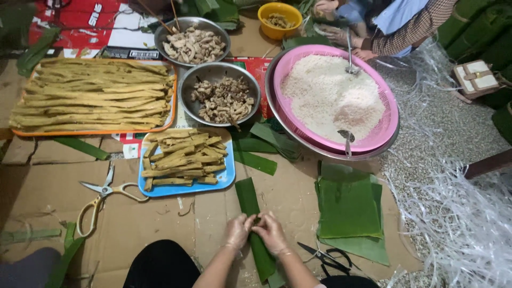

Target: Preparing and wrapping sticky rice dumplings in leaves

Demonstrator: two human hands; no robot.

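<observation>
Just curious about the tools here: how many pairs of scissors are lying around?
2. The cream-handled scissors lie on the cardboard left of the blue tray; the black scissors lie beside the right hand. Others may be hidden.

Food-wrapping spread on cardboard: trays, bowls, scissors and leaves, counted by kind.

Two trays hold yellow strips: one orange tray (21, 132) and one smaller blue tray (226, 178). Two metal bowls hold meat pieces, a far bowl (160, 33) and a near bowl (184, 85). One yellow bowl (265, 24) sits at the top. One pink basket (392, 120) holds white rice, with two spoons in it, a far spoon (350, 58) and a near spoon (346, 140). Two pairs of scissors lie out: cream-handled scissors (104, 194) and black scissors (322, 257). One stack of cut green leaves (349, 208). One long leaf strip (248, 194) lies under two hands, a left hand (236, 231) and a right hand (272, 233).
</observation>
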